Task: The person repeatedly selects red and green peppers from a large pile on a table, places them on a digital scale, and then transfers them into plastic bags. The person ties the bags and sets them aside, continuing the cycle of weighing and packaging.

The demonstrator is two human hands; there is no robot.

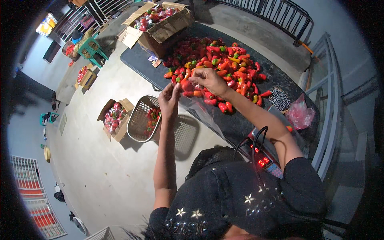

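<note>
Both my hands are raised over the near edge of a dark table (148,74) heaped with red peppers (240,76), a few of them green or orange. My left hand (170,97) is closed, thumb and fingers pinching the edge of a clear plastic bag (205,115). My right hand (211,81) pinches the bag too, its fingertips a short way from the left ones. Between the hands shows a round red pepper (186,85); whether it is inside the bag I cannot tell. The bag's film hangs down below the right wrist.
A carton of wrapped peppers (158,24) stands at the table's far left. On the floor are a pale basket (136,124) with peppers and a smaller carton (127,105). A scale with red digits (262,160) sits near my right elbow, beside a pink plastic bag (300,114).
</note>
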